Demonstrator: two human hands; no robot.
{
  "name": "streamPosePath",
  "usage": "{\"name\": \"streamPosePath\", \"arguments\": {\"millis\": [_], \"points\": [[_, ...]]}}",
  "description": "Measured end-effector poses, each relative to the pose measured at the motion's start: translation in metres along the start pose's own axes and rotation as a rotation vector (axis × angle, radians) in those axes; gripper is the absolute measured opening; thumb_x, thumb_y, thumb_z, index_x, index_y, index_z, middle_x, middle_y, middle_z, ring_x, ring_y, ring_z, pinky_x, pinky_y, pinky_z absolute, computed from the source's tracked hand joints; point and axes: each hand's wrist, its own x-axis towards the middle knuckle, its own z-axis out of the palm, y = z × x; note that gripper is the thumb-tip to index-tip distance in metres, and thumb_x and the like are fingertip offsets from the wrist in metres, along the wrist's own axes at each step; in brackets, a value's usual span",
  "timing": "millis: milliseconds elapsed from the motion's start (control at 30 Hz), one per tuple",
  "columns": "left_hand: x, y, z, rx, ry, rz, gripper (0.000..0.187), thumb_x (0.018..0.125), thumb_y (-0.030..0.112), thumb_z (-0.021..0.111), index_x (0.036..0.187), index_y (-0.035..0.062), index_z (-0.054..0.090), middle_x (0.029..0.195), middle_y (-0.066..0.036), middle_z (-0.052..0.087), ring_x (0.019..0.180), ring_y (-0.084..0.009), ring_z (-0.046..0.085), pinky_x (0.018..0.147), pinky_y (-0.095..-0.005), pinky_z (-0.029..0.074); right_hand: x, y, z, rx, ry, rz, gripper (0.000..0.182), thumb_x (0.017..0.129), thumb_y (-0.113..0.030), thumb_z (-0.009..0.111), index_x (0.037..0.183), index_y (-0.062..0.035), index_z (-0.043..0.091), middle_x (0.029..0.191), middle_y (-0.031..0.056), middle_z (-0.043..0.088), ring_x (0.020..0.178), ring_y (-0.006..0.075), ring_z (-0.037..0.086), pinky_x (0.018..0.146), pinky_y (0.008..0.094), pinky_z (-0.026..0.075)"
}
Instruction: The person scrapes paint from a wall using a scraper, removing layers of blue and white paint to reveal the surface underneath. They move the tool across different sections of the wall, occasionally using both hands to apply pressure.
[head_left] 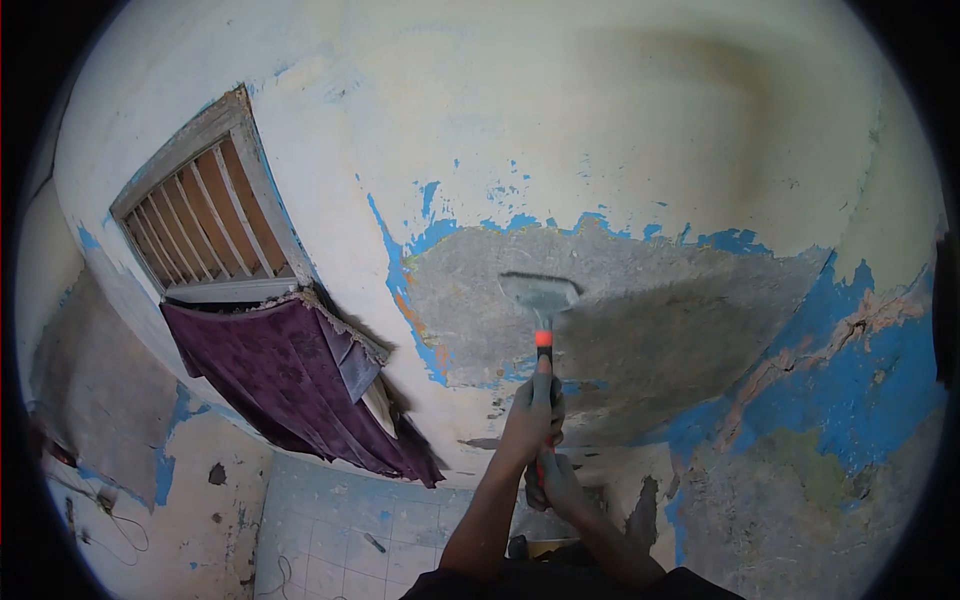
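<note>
A long-handled scraper [540, 293] with a wide metal blade and a red-and-black handle is held up against the wall. Its blade lies over a bare grey patch [460, 290] where paint is gone. Higher on the handle, my left hand [537, 408] is closed round the grip, with the thumb along it. Below, my right hand [557, 486] wraps the lower handle. Ragged blue and cream paint edges [520, 222] border the patch above and at the left.
To the left is a barred window [210, 215] with a purple cloth [290, 370] hanging from it. Blue peeling paint [860, 370] and a crack run along the right. Below is a tiled floor [330, 525] with a small object [374, 543] on it. A cable [130, 530] shows at lower left.
</note>
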Motion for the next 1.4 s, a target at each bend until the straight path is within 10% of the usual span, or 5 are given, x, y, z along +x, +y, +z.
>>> {"name": "streamPosePath", "arguments": {"millis": [233, 467, 700, 967, 1400], "points": [[0.014, 0.103, 0.064, 0.2, -0.033, 0.174, 0.048, 0.097, 0.058, 0.04, 0.081, 0.0128, 0.041, 0.058, 0.004, 0.039, 0.041, -0.0074, 0.036, 0.037, -0.0257, 0.03, 0.021, -0.118, 0.005, 0.132, 0.079, -0.207, 0.056, 0.102, -0.051, 0.027, 0.067, -0.01, 0.045, 0.046, 0.0024, 0.038, 0.033, 0.0142, 0.037, 0.032, 0.0302, 0.029], [0.013, -0.006, -0.007, -0.017, -0.089, 0.038, 0.05, 0.096, 0.062, 0.038, 0.079, 0.0149, 0.042, 0.055, 0.006, 0.032, 0.04, -0.0064, 0.03, 0.037, -0.0252, 0.029, 0.04, 0.047, -0.029, -0.171, 0.104, -0.001, 0.056, 0.102, -0.05, 0.032, 0.067, -0.008, 0.046, 0.054, 0.0043, 0.05, 0.045, 0.0159, 0.05, 0.043, 0.0321, 0.04], [-0.01, -0.028, -0.082, -0.05, -0.021, -0.068, 0.054, 0.095, 0.066, 0.033, 0.073, 0.0164, 0.038, 0.055, 0.006, 0.029, 0.04, -0.0062, 0.026, 0.037, -0.0247, 0.025, 0.053, -0.001, -0.03, -0.049, -0.227, -0.096, 0.063, 0.102, -0.052, 0.022, 0.138, -0.0032, 0.04, 0.112, 0.0101, 0.057, 0.099, 0.0162, 0.056, 0.091, 0.0352, 0.046], [-0.013, -0.011, -0.093, -0.022, 0.006, 0.193, 0.045, 0.101, 0.047, 0.039, 0.089, 0.0056, 0.053, 0.061, 0.002, 0.042, 0.048, -0.0097, 0.041, 0.047, -0.0254, 0.037, 0.108, -0.103, 0.059, -0.088, -0.157, -0.344, 0.035, 0.103, -0.036, 0.043, 0.086, -0.006, 0.053, 0.076, 0.0002, 0.052, 0.071, 0.0099, 0.051, 0.069, 0.0266, 0.048], [-0.077, -0.08, -0.097, 0.149, 0.399, 0.478, 0.05, 0.102, 0.021, 0.046, 0.146, 0.0008, 0.034, 0.065, 0.002, 0.046, 0.052, -0.0039, 0.041, 0.047, -0.0204, 0.035, 0.115, -0.111, 0.104, -0.063, -0.075, -0.302, 0.037, 0.102, -0.037, 0.043, 0.077, -0.0088, 0.043, 0.056, -0.0016, 0.04, 0.041, 0.0103, 0.042, 0.042, 0.0278, 0.04]]}}
